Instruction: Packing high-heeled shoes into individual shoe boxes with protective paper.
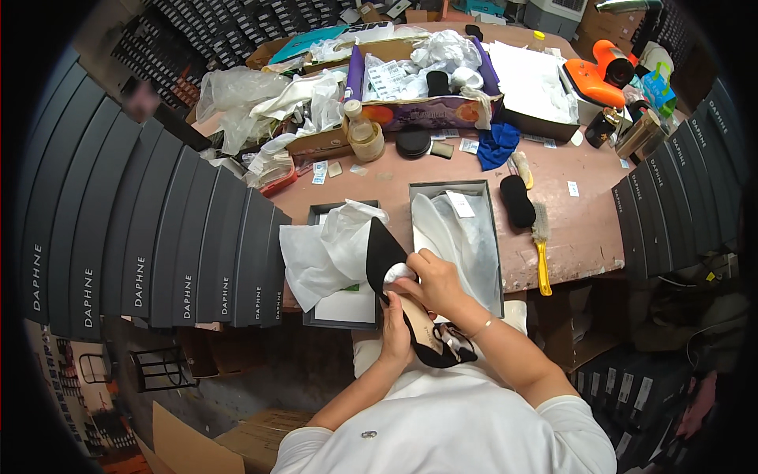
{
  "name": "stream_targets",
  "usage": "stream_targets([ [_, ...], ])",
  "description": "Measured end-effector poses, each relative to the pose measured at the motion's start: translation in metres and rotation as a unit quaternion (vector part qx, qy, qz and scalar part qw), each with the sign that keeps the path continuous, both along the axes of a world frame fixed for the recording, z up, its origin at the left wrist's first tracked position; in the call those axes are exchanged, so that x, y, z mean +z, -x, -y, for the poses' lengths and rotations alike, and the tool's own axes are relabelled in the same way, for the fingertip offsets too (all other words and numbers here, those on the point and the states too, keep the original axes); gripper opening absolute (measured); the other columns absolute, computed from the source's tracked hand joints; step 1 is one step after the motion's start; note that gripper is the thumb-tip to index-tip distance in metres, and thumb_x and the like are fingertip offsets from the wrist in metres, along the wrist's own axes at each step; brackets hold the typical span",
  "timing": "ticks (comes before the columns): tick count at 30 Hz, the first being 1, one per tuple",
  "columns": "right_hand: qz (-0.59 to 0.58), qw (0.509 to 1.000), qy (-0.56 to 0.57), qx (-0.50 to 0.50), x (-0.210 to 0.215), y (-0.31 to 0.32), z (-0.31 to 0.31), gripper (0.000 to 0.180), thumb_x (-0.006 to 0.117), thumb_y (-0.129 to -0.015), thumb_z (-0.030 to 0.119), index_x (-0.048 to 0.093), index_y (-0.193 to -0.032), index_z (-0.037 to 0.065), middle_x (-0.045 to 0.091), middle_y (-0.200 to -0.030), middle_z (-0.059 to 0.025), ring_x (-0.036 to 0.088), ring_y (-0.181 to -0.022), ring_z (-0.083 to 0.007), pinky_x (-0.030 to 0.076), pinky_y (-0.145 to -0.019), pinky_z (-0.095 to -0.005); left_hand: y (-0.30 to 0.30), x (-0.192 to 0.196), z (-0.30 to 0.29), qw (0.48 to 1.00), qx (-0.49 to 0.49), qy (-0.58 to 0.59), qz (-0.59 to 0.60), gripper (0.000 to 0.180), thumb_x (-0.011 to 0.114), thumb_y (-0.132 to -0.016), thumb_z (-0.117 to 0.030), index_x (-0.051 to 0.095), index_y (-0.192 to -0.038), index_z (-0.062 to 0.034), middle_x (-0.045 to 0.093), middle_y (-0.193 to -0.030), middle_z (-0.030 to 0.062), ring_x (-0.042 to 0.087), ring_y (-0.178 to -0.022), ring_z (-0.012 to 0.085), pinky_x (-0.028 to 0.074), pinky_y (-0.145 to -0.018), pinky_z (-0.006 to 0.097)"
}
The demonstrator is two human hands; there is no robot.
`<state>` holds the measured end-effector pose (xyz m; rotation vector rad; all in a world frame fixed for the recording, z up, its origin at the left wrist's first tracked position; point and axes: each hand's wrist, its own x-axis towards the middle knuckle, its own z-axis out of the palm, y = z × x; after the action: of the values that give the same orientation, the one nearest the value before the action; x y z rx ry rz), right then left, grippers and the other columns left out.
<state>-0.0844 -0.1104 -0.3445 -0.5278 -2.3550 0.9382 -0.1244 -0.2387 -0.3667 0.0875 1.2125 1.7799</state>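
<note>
A black pointed-toe shoe is held in front of my body, toe pointing away and its strapped heel end toward me. My left hand is closed around the side of the shoe. At its opening, my right hand is closed with the fingertips on a white paper wad in the toe. Just beyond lies a grey shoebox lined with white tissue, with a small white slip on top. Left of the shoe, crumpled tissue paper spreads over a second grey box.
Stacked dark shoeboxes wall the left side, and more boxes stand at the right. A yellow-handled brush and a black sponge-like pad lie on the pink table. Behind are a bottle, a blue cloth and a purple carton.
</note>
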Motion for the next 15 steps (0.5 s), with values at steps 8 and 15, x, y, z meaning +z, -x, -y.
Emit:
stream_targets([
  [8, 0.057, 0.99, -0.1, -0.083, 0.0, -0.01, -0.073, 0.042, 0.077, -0.071, 0.037, 0.061, -0.094, 0.006, 0.062, -0.094, -0.0135, 0.061, -0.084, -0.0317, 0.047, -0.076, -0.042, 0.119, -0.014, 0.016, 0.982, 0.053, 0.07, -0.168, 0.05, 0.041, -0.099, -0.042, 0.048, -0.125, -0.0001, 0.056, -0.121, 0.0143, 0.056, -0.109, 0.0205, 0.046, -0.091, 0.033],
  [15, 0.171, 0.959, -0.178, -0.135, -0.047, -0.012, -0.124, 0.015, 0.058, -0.087, 0.018, 0.063, -0.095, 0.006, 0.066, -0.091, -0.0051, 0.061, -0.093, -0.0252, 0.032, -0.099, -0.0598, 0.057, 0.035, -0.042, 0.937, -0.062, -0.011, -0.344, 0.042, 0.054, -0.096, -0.024, 0.05, -0.13, -0.0003, 0.055, -0.125, 0.0097, 0.05, -0.119, 0.0185, 0.035, -0.105, 0.032],
])
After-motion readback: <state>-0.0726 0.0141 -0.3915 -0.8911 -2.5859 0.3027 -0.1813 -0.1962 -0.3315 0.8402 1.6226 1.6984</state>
